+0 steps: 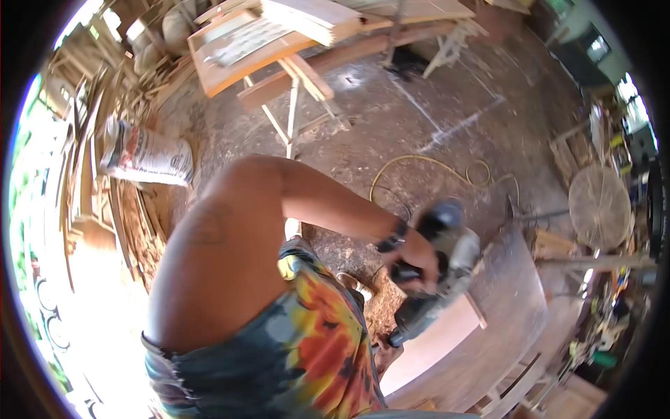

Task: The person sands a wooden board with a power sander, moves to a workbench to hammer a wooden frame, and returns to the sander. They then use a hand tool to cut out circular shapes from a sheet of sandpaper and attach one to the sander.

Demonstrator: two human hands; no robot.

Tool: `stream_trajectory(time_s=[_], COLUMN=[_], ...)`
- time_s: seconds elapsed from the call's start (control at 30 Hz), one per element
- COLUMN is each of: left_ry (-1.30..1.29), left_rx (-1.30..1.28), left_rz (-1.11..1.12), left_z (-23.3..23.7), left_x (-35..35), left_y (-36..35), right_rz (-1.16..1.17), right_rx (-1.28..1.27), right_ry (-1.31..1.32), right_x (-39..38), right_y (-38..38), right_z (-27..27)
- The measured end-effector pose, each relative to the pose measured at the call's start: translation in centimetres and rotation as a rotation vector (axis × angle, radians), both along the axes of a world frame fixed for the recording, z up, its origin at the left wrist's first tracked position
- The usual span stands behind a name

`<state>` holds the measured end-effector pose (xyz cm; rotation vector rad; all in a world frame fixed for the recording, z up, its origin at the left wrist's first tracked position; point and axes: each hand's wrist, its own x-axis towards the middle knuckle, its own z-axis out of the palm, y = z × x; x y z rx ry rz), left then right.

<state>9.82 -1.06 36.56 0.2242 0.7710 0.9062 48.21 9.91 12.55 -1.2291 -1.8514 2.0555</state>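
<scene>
Well to the left of the left hand, long wood strips lean in a loose stack, with a white printed sack tilted beside them. Beyond the hand, up and to its left, a farther worktop carries a pile of boards. Nearer, just left of the hands, is the wearer's tie-dye shirt, and between shirt and tool, sawdust covers the floor. Beside the tool's lower end, the right hand shows only as a small, partly hidden patch; I cannot tell how far its fingers are closed or whether it grips anything. The left hand, a dark watch on its wrist, is curled around the black handle of a grey power tool, blurred and tilted. Behind it a yellow hose loops over the floor. Under and right of the tool, a pale board lies on the near worktop; contact between tool and board is unclear. Farther right stands a round disc.
</scene>
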Motion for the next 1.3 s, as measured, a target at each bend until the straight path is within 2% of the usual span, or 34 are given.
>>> stream_trajectory(time_s=[0.03,0.1,0.13,0.27,0.33,0.4,0.47,0.53,0.6,0.73,0.8,0.87,0.97,1.13,1.2,1.27,1.3], left_ry=[0.212,0.221,0.138,0.183,0.273,0.321,0.351,0.388,0.422,0.474,0.453,0.461,0.471,0.412,0.310,0.355,0.337], left_rx=[-0.017,-0.103,-0.147,-0.267,-0.174,-0.151,-0.087,-0.062,-0.029,-0.008,0.050,0.052,0.010,-0.029,-0.020,-0.066,-0.066], left_rz=[0.056,0.289,0.396,0.611,0.678,0.803,0.903,0.963,1.023,1.164,1.221,1.216,1.191,1.158,1.176,1.144,1.137], left_z=[-1.1,-5.4,-6.7,-4.0,-4.1,-3.6,-2.7,-2.6,-2.2,0.3,0.5,0.2,-0.1,-4.5,-4.5,-3.9,-4.6], left_x=[-2.0,-3.9,-4.9,-6.6,-7.5,-8.7,-9.7,-10.9,-12.5,-15.4,-17.5,-19.8,-24.0,-34.1,-37.7,-40.3,-41.4], left_y=[-3.8,-13.2,-18.0,-33.6,-39.5,-44.5,-48.2,-50.8,-53.3,-55.8,-57.5,-59.3,-61.0,-64.3,-65.3,-66.5,-67.0], right_rz=[0.066,0.208,0.279,0.558,0.631,0.781,0.789,0.769,0.758,0.834,1.064,1.087,1.079,0.993,1.009,0.998,0.990], right_rx=[0.009,0.032,0.051,0.141,0.190,0.605,0.499,0.690,0.672,0.717,0.766,0.762,0.719,0.708,0.681,0.647,0.706], right_ry=[-0.027,-0.071,-0.085,-0.123,-0.117,-0.370,-0.101,0.039,0.182,0.222,0.111,0.103,0.086,0.085,0.083,0.042,0.019], right_x=[-1.8,-6.5,-9.3,-19.9,-25.2,-31.4,-36.8,-42.1,-47.3,-55.7,-59.6,-62.1,-65.4,-72.4,-75.5,-78.7,-79.8], right_y=[-0.3,-3.1,-4.5,-10.7,-13.3,-16.5,-17.4,-20.3,-21.7,-23.2,-24.9,-27.6,-29.9,-32.2,-33.2,-34.8,-35.3], right_z=[0.5,0.9,1.0,2.4,3.7,4.9,4.2,8.1,9.4,12.5,14.6,15.7,14.0,9.6,10.0,10.4,10.5])
